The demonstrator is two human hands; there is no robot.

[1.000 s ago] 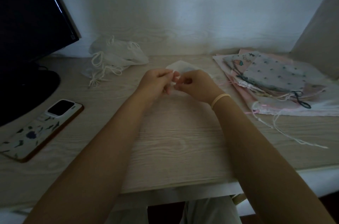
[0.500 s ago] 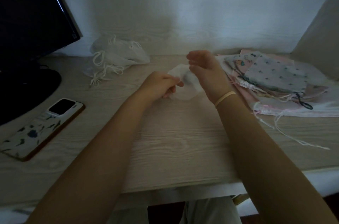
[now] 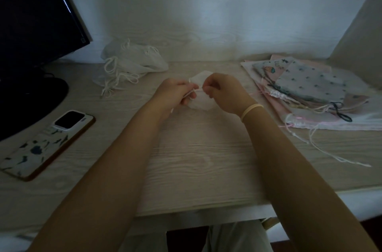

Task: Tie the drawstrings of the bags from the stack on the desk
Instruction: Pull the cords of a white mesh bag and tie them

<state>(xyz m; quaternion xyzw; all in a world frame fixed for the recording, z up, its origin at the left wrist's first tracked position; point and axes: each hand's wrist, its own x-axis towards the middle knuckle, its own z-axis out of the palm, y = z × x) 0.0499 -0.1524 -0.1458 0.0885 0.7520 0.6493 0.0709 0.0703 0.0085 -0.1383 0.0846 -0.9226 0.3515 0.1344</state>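
both hands at mid-desk: left hand [image 3: 177,94] and right hand [image 3: 224,93] pinch the white drawstring [image 3: 195,91] over the small white bag [image 3: 201,99]; best pull evenly outward, knot snug.

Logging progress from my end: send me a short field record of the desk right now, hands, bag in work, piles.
left hand: pinches the white drawstring
right hand: pinches the same drawstring
bag in work: small white bag, on the desk under both hands
stack of patterned bags: right side, cords trailing
white bags pile: back left
phone: left, by the monitor
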